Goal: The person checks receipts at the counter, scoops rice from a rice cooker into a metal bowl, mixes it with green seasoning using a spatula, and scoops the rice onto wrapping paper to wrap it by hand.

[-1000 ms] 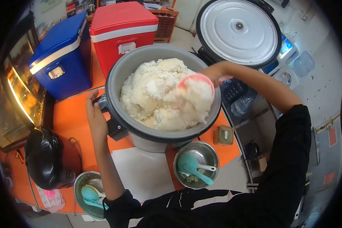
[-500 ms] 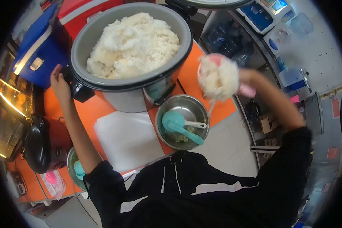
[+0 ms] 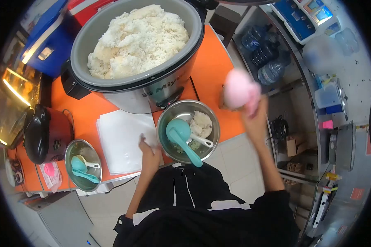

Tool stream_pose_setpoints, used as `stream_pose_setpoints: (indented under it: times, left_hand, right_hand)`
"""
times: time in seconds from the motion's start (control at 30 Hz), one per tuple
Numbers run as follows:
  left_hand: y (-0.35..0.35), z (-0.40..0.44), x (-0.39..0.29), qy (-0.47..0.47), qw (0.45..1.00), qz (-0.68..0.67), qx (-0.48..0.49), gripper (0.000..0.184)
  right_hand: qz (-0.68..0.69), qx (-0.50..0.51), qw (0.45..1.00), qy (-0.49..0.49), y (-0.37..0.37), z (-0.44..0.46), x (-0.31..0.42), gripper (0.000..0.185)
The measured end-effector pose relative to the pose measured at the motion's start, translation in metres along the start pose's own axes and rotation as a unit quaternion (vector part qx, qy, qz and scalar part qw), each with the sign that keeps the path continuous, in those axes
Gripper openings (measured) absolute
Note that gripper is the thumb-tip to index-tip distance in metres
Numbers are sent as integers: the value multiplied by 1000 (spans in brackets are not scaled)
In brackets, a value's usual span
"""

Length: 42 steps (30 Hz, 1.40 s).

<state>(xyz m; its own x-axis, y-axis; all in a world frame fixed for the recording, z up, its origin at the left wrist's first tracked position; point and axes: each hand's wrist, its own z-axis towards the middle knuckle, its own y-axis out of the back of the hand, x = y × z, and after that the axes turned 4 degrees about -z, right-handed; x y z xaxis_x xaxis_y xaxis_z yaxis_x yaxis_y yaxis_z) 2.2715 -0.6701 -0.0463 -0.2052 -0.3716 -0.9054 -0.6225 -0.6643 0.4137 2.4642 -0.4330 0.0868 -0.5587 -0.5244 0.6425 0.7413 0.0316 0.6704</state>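
Observation:
My right hand [image 3: 254,113] is closed around a pink rice scoop [image 3: 240,87], blurred by motion; the scoop's inside is hidden. My left hand [image 3: 151,155] is over the lower right part of a stack of white paper sheets [image 3: 121,140], fingers apart and holding nothing I can see. Right beside it, a steel bowl [image 3: 217,133] contains a lump of white rice [image 3: 201,123], some greenish bits and teal and white scoops [image 3: 178,130]. Behind these stands a large rice cooker [image 3: 130,96], its lid up, heaped with cooked rice [image 3: 140,41].
A second steel bowl [image 3: 88,186] with teal and white utensils sits left of the paper. Farther left is a smaller dark cooker [image 3: 55,131]. A blue cooler box [image 3: 45,49] is at the back left. Shelving with large water bottles [image 3: 272,68] stands to the right.
My left hand has left the cooker's handle and come down to the paper. The rice-filled pink scoop has turned over in my right hand, and a rice lump now lies in the bowl.

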Motion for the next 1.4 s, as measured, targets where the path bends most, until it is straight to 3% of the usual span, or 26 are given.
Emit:
stream_pose_setpoints:
  times: [0.03, 0.07, 0.1, 0.13, 0.17, 0.2, 0.23, 0.27, 0.37, 0.47, 0.5, 0.57, 0.63, 0.7, 0.77, 0.83, 0.87, 0.93, 1.0, 1.07, 1.13, 1.2, 1.4]
  left_hand:
    - [0, -4, -2, 32, 993, 58, 97, 45]
    - [-1, -3, -5, 59, 974, 112, 188, 45]
    - [-9, -8, 4, 44, 982, 67, 172, 43]
    - [-19, -12, 13, 27, 987, 24, 156, 42]
    - [-18, -13, -8, 100, 984, -24, 146, 39]
    - [-17, -15, -28, 171, 973, -74, 136, 37]
    - [-21, -14, -23, 172, 975, -75, 119, 33]
    - [-25, -15, -15, 175, 976, -76, 102, 29]
    - [-33, -14, -15, 117, 992, -14, 40, 29]
    - [-33, -12, -21, 119, 992, -11, 27, 31]
    - [-32, -12, -21, 120, 992, -19, 41, 31]
    - [-26, -10, -27, 148, 985, -42, 75, 33]
    - [-22, -13, -26, 151, 984, -56, 76, 32]
    - [-22, -13, -12, 148, 984, -71, 73, 31]
    - [-27, -12, 20, 0, 995, -100, -21, 29]
    - [-7, -12, 9, 31, 990, -128, -42, 28]
    - [2, -12, 3, 62, 985, -155, -54, 27]
    - [25, -11, 4, 83, 973, -174, -125, 27]
    - [47, -11, 8, 42, 948, -218, -229, 24]
    - [70, -23, 12, 47, 939, -218, -262, 23]
    - [89, -43, 27, 44, 929, -222, -292, 22]
    - [104, -69, 46, 12, 931, -202, -304, 21]
    - [146, -147, 72, 28, 947, -145, -285, 18]
  right_hand:
    - [-40, -99, 989, 101, 21, 37, -3, 35]
    - [-42, -193, 972, 131, 41, 77, -9, 30]
    - [146, -179, 973, 26, 67, 114, -11, 25]
    - [152, -137, 978, 25, 102, 157, -18, 29]
    - [193, -112, 972, 73, 136, 210, -47, 33]
    - [280, -220, 932, 70, 140, 241, -14, 37]
    - [300, -201, 924, 122, 162, 289, -27, 43]
    - [308, -192, 931, 43, 179, 331, -28, 48]
    - [423, 102, 899, 48, 196, 390, -10, 56]
    - [280, 40, 959, 15, 163, 403, 8, 63]
    - [273, 80, 958, 29, 156, 419, -3, 64]
    - [279, 20, 960, 0, 146, 428, -1, 56]
    - [275, 1, 962, 10, 142, 427, 4, 53]
    - [249, -31, 962, 107, 139, 419, 23, 47]
    - [224, -21, 965, 132, 138, 399, 61, 44]
    - [101, -9, 981, 163, 141, 392, 96, 39]
    - [100, 6, 981, 168, 140, 373, 126, 39]
    - [-40, -19, 972, 229, 121, 310, 195, 35]
    - [-112, -15, 867, 486, 96, 284, 227, 28]
    - [-45, 10, 849, 526, 56, 217, 259, 32]
    - [-101, 45, 864, 490, 20, 172, 266, 44]
    - [-226, 54, 823, 519, -7, 138, 261, 57]
    - [-308, 133, 821, 462, -52, 75, 252, 59]
